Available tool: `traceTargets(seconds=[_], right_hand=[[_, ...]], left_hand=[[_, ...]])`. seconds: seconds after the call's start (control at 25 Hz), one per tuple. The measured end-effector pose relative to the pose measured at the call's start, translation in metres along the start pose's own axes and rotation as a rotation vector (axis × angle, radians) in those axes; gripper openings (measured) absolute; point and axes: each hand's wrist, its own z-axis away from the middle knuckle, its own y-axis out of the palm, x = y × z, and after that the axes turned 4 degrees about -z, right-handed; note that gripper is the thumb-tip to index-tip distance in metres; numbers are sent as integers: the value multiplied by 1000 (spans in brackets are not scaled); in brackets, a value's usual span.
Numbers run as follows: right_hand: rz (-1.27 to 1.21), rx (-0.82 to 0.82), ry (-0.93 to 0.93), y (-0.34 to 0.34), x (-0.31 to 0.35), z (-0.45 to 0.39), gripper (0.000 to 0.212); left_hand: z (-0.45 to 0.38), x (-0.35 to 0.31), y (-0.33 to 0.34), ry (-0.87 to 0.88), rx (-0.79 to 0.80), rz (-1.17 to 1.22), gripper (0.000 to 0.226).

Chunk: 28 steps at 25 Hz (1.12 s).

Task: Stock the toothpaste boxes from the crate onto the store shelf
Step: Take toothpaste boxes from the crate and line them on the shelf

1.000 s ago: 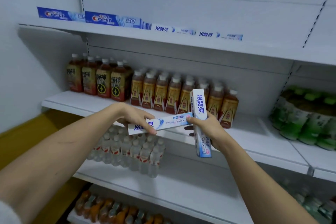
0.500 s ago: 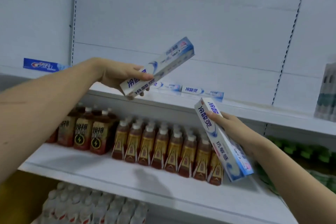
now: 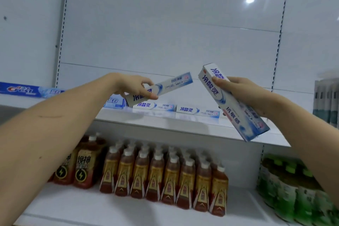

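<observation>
My left hand (image 3: 136,87) grips one end of a white-and-blue toothpaste box (image 3: 170,85), tilted up to the right just above the white upper shelf (image 3: 183,127). My right hand (image 3: 244,95) holds a second toothpaste box (image 3: 236,113) at its upper part, slanting down to the right over the shelf's front edge. Two matching boxes (image 3: 197,111) lie end to end at the back of that shelf, under the left-hand box. Blue Crest boxes (image 3: 20,90) lie further left on the same shelf. The crate is out of sight.
Brown tea bottles (image 3: 165,176) crowd the shelf below, with energy-drink bottles (image 3: 80,167) at their left and green bottles (image 3: 293,189) at the right. Grey packs (image 3: 326,101) stand at the upper shelf's right end. The white back panel (image 3: 165,24) rises behind.
The view has risen from the lower shelves to the upper one. Both hands lifted their boxes; the left box has come down nearer the shelf, the right box has moved up and to the right.
</observation>
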Motion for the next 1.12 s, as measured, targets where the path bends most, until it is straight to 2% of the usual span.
traceTargets(seconds=[0.12,0.24,0.36,0.48,0.6,0.84,0.92,1.12], right_hand=[[193,-26,4,-19,-8,-37,54],[362,-27,-1,-30,-35,-78,53],[520,34,-19,-30,-72,-122,52],[717,118,-12,-22,-103,-167,75],[782,237,-26,-4,-114,-203,73],[940,394,-99,47,-119,-233,52],[907,397,-117,54,-119,-234,49],[918,322,-131,50,-113,-229,57]], left_hand=[[-31,-3,4,-31,-3,-163,51],[-69,-5,17,-69,-2,-382,55],[-101,-4,26,-138,26,-468,57],[-123,1,32,-209,45,-511,59],[-134,9,35,-288,55,-556,63],[-150,17,41,-357,6,-588,65],[-150,16,42,-341,-2,-562,64],[-143,12,41,-318,-24,-535,69]])
